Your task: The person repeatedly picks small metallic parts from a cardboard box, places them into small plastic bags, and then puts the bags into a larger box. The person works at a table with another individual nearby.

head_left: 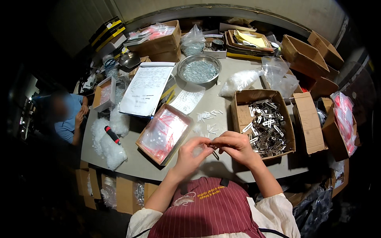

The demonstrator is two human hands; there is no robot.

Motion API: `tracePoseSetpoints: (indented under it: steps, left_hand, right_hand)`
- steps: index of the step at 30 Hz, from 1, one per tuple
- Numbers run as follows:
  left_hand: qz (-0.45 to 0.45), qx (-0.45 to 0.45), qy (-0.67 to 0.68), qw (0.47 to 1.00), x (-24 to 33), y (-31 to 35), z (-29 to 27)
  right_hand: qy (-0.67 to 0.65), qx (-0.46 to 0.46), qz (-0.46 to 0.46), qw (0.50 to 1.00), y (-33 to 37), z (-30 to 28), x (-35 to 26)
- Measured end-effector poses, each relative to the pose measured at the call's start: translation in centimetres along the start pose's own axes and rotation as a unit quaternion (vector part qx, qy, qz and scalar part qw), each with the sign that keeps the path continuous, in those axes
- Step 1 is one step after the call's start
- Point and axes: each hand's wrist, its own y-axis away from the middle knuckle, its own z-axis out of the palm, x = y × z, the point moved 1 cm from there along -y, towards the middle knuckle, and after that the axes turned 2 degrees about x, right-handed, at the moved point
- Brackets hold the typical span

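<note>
My left hand [192, 154] and my right hand [235, 146] meet over the near middle of the table, fingertips pinched together. Between and just below them shows a narrow dark metal piece [216, 155]; the fingers hide most of what they hold. Beyond my hands lie two loose groups of small white plastic pieces [212, 129]. Close to my right hand stands an open cardboard box [240, 104] heaped with flat silvery metal clips [266, 129]. To the left of my left hand is a shallow box [152, 155] of clear bags with red edges [168, 125].
A metal bowl [199, 57] of small shiny parts stands farther back, beside a clipboard with papers [145, 89]. White plastic parts in bags [112, 150] lie left, under a red-and-black screwdriver [112, 135]. Cardboard boxes [304, 55] crowd the right. A person in blue [71, 117] is at left.
</note>
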Motion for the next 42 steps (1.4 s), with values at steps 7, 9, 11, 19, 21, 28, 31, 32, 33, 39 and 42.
tracePoseSetpoints:
  steps: [7,9,11,19,21,28,31,32,33,39,42]
  left_hand:
    - [0.052,0.048,-0.092,0.993,0.6,0.7,-0.3]
    - [0.067,0.054,-0.106,0.991,0.4,0.8,-0.3]
    - [0.074,0.059,-0.117,0.989,0.5,1.0,-0.4]
    - [0.112,0.072,-0.151,0.979,-0.9,1.8,-0.5]
    - [0.094,0.086,-0.152,0.98,-1.6,1.9,-0.6]
    - [-0.015,0.071,0.074,0.995,-1.6,3.1,-1.0]
    - [-0.035,0.055,0.124,0.99,-1.3,3.6,-1.0]
    - [-0.016,0.068,0.12,0.99,-1.2,3.2,-0.8]
    - [-0.01,0.082,0.11,0.99,-0.9,3.3,-0.6]
    - [0.023,0.004,0.025,0.999,0.0,3.2,-1.9]
    - [-0.019,0.014,-0.014,1.0,0.1,4.2,-2.9]
  right_hand:
    - [-0.288,0.085,0.238,0.924,0.5,1.7,-0.1]
    - [-0.297,0.08,0.231,0.923,0.6,2.2,-0.4]
    - [-0.295,0.106,0.227,0.922,0.5,2.7,-0.6]
    - [-0.266,0.105,0.247,0.926,1.2,4.2,-0.5]
    - [-0.139,0.117,0.262,0.948,0.9,4.4,-0.2]
    - [-0.296,-0.038,0.27,0.915,4.0,4.1,4.3]
    - [-0.325,-0.021,0.33,0.886,4.1,3.6,1.8]
    - [-0.324,-0.021,0.34,0.883,3.9,3.2,1.4]
    - [-0.308,-0.024,0.345,0.886,4.3,2.9,1.8]
    - [-0.334,0.148,0.334,0.869,5.6,2.7,0.8]
    - [-0.341,0.16,0.269,0.886,4.1,2.6,-1.5]
